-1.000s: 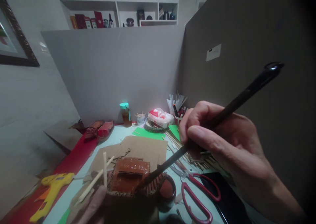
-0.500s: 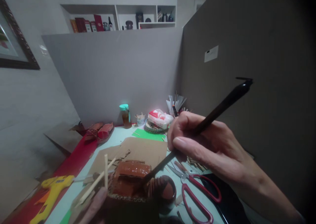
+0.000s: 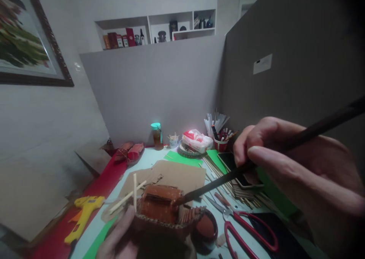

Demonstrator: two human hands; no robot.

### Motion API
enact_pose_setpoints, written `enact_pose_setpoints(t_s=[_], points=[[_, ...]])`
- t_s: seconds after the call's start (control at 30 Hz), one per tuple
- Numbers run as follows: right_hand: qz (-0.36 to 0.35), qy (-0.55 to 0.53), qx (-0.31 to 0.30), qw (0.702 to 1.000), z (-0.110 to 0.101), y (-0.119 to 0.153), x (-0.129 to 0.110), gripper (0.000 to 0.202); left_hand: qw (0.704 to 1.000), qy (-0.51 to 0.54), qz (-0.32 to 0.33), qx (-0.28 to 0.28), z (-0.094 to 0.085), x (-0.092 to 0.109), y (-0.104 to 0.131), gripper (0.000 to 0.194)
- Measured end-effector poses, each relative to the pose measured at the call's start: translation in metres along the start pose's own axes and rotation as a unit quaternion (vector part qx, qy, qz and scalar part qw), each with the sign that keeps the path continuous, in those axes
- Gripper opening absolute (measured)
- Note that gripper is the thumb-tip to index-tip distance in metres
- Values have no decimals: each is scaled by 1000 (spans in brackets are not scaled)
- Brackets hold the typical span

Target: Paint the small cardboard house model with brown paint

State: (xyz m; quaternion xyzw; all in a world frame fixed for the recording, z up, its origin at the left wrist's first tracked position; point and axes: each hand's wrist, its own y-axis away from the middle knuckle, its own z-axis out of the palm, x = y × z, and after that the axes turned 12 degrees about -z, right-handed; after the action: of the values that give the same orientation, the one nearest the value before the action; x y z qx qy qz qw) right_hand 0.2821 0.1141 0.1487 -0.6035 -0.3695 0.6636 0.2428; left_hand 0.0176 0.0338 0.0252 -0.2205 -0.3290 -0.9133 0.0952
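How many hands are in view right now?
2. The left hand, at the bottom edge, steadies the brown-painted cardboard model. The right hand, at right, grips the long dark paintbrush, its tip on the model. No other person's hands show.

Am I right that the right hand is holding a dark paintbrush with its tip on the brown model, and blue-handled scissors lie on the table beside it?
Not quite: the scissors have red handles, not blue. The head view shows the right hand holding the paintbrush to the brown model.
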Motion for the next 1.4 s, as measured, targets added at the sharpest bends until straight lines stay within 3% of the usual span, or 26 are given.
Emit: enact_pose_setpoints(t_s=[0.2,0.33,0.43,0.6,0.93,1.17,1.27,1.4], points=[[-19,-43,106,993,-4,-6,3,24,998,12,-33,-48,-2,9,-11,41],[-57,-58,109,991,-15,-9,11,22,996,-38,25,-73,-4,7,-13,47],[-33,-48,141,988,-18,-10,14,24,994,-58,61,-76,-5,9,-15,51],[-29,-36,140,989,-15,-8,16,22,993,-50,88,-57,-6,17,-16,53],[-50,-61,133,988,-11,-10,9,22,975,-80,202,-41,-22,28,-19,22],[-83,-64,97,990,-23,-16,15,20,951,-174,253,-26,-49,36,-38,57],[-76,-65,102,990,-22,-14,13,21,939,-242,241,-42,-59,35,-41,64],[-70,-41,131,988,-12,-8,10,19,933,-289,213,-23,-68,31,-41,75]])
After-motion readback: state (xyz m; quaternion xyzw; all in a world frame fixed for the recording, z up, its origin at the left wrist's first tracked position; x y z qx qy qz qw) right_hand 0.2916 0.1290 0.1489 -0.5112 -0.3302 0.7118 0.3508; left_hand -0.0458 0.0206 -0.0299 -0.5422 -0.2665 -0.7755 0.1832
